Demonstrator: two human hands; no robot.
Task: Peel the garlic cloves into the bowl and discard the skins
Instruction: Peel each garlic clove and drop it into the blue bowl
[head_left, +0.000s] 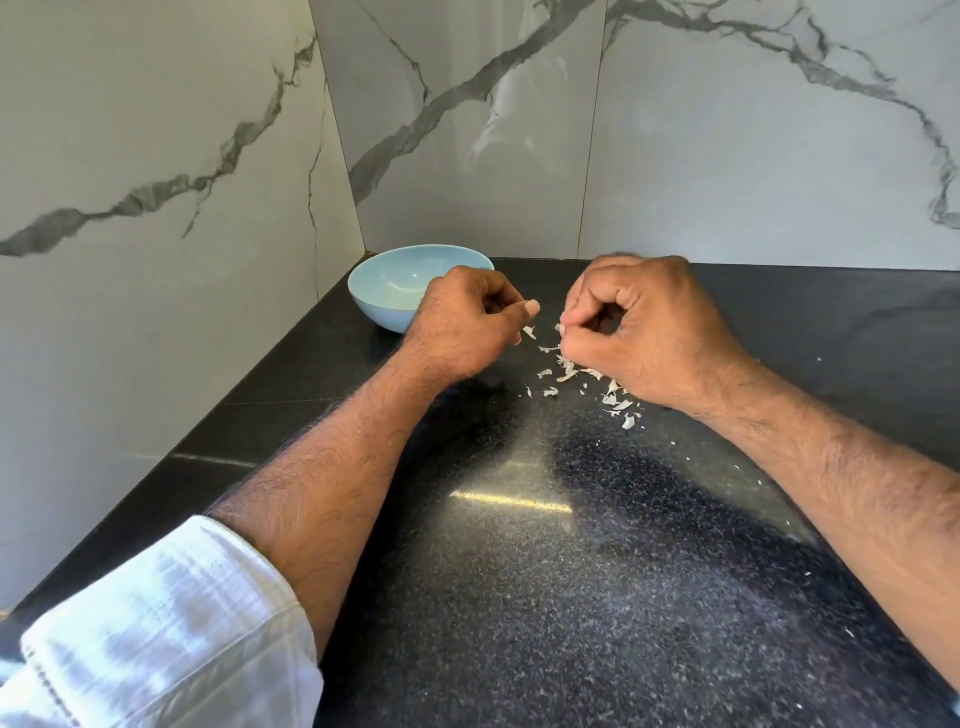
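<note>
- Marble-look wall tiles (727, 156): grey veining, form a corner behind the work area.
- Black speckled countertop (519, 571): glossy, with a bright light streak reflected mid-surface.
- White sleeve (156, 623): rolled up on the left forearm, lower left of view.
- Light blue bowl (384, 291): sits in the back corner by the wall, just behind the left hand; the visible part of its inside shows no cloves.
- Right hand (639, 332): fingers curled in tight, fingertips pinching something small and pale at the tips. Can't tell if it's a clove or a bit of skin. Heel of the hand is low over the skins.
- Left hand (462, 322): fingers curled in, thumb and forefinger extended toward the right hand; looks like it holds nothing, but can't tell for sure.
- Garlic skins (587, 379): pale flakes scattered on the countertop below and between the hands, mostly under the right hand; tiny specks spread further right.
- No garlic clove clearly visible anywhere.
</note>
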